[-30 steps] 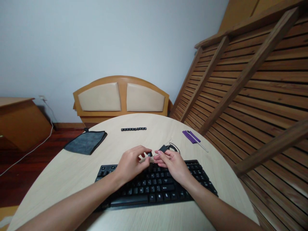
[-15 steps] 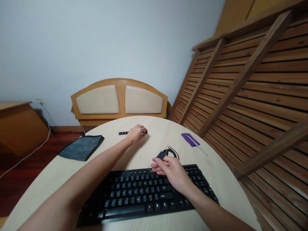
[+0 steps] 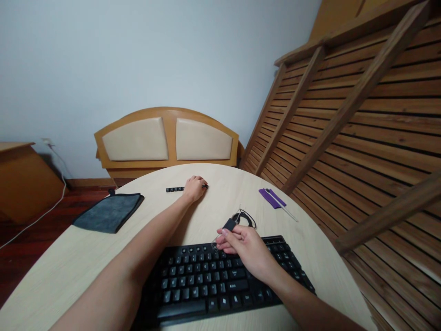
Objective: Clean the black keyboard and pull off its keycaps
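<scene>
A black keyboard (image 3: 203,276) lies across the near part of the table, partly covered by my forearms. Above its back edge, my right hand (image 3: 246,246) pinches a wire keycap puller (image 3: 229,224) by its dark handle; thin wire loops stick out at both ends. My left hand (image 3: 195,188) reaches to the far part of the table, palm down, fingers curled over a row of small black keycaps (image 3: 174,189). A dark keycap (image 3: 205,186) shows at its fingertips; the hand hides the middle of the row.
On the round table (image 3: 220,184), a coiled black cable (image 3: 248,219) lies behind the keyboard. To the right is a purple cloth (image 3: 272,198) with a thin brush-like stick (image 3: 287,212) across it. A folded grey cloth (image 3: 108,214) lies left. Wooden slats (image 3: 361,138) lean at the right.
The view has shifted slightly, and the left forearm has swung a little to the right. My left hand stays at the row of keycaps; the right hand still holds the puller.
</scene>
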Available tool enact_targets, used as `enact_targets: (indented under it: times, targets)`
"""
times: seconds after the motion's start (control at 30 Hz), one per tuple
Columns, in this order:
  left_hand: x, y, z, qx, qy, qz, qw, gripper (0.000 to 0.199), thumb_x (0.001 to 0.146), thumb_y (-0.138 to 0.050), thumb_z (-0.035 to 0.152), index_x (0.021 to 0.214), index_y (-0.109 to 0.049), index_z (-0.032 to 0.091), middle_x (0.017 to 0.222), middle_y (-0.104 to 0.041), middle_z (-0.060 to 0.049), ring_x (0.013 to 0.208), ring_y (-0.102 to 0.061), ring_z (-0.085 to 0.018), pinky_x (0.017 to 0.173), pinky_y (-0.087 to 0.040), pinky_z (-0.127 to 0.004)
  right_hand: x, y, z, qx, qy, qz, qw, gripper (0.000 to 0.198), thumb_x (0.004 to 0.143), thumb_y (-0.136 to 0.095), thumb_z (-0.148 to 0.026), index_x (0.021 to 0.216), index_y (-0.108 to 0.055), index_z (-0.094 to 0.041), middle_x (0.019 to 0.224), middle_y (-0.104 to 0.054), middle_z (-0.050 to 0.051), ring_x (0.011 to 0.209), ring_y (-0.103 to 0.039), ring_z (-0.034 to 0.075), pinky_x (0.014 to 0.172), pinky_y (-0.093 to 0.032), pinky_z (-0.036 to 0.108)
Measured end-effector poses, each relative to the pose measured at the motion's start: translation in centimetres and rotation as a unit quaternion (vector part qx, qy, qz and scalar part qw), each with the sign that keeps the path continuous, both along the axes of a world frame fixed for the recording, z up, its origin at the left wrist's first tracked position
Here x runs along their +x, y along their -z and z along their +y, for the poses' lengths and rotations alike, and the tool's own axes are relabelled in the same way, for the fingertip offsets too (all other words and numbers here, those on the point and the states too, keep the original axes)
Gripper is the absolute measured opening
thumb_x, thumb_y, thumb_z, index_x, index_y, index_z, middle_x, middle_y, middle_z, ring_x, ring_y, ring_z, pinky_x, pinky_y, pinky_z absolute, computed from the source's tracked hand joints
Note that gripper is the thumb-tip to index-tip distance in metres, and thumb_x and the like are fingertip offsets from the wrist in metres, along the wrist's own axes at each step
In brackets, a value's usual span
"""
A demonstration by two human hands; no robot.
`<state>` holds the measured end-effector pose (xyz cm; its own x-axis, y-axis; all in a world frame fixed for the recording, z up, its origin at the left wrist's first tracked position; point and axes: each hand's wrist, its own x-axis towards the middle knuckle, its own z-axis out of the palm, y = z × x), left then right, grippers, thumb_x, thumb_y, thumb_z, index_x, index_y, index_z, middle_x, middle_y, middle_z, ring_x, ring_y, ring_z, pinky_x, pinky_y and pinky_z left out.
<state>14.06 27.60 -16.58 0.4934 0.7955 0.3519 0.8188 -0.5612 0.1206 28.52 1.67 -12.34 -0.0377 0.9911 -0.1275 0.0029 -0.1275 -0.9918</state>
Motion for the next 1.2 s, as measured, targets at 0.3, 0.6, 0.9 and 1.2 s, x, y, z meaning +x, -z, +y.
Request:
enact_targets:
  times: [0.3,0.6,0.9,1.2]
  targets:
    - [0.16,0.10,-0.35,-0.020,-0.024,0.004,0.999,0.029,0.089,-0.055,0.028,0.113,-0.069,0.023,0.117,-0.069,-0.009,0.113,-0.058,-0.028,0.099,-0.042,-0.039,-0.08,0.17,-0.01,0.005,-0.010,-0.002,1.000,0.054,0.072,-0.070,-0.065,0.087,-0.072,-0.013,0.087,-0.075,0.011,0.080,-0.072,0.020,0.074,-0.058,0.032]
    - [-0.42,0.18,-0.27,-0.024,-0.021,0.008,0.999,0.032,0.088,-0.055,0.028,0.116,-0.068,0.022,0.118,-0.070,-0.008,0.112,-0.063,-0.026,0.098,-0.044,-0.035,-0.22,-0.10,-0.14,-0.005,-0.005,-0.009,1.000,0.059,0.069,-0.070,-0.069,0.084,-0.070,-0.012,0.086,-0.076,0.011,0.077,-0.072,0.019,0.073,-0.058,0.031]
    - [-0.31,0.30,-0.46,-0.020,-0.017,0.011,1.000,0.028,0.089,-0.053,0.026,0.113,-0.069,0.023,0.116,-0.071,-0.007,0.111,-0.063,-0.026,0.097,-0.044,-0.037,-0.14,0.10,-0.10,0.000,-0.007,-0.009,1.000,0.056,0.071,-0.070,-0.067,0.085,-0.070,-0.012,0.087,-0.076,0.011,0.077,-0.072,0.018,0.072,-0.058,0.030]
    - [0.50,0.03,-0.75,-0.013,-0.019,0.019,1.000,0.027,0.090,-0.052,0.030,0.109,-0.071,0.023,0.114,-0.071,-0.008,0.109,-0.062,-0.027,0.098,-0.043,-0.038,-0.05,0.05,-0.13,0.003,-0.012,-0.014,1.000,0.055,0.072,-0.069,-0.066,0.085,-0.071,-0.012,0.087,-0.075,0.011,0.078,-0.072,0.019,0.072,-0.058,0.030]
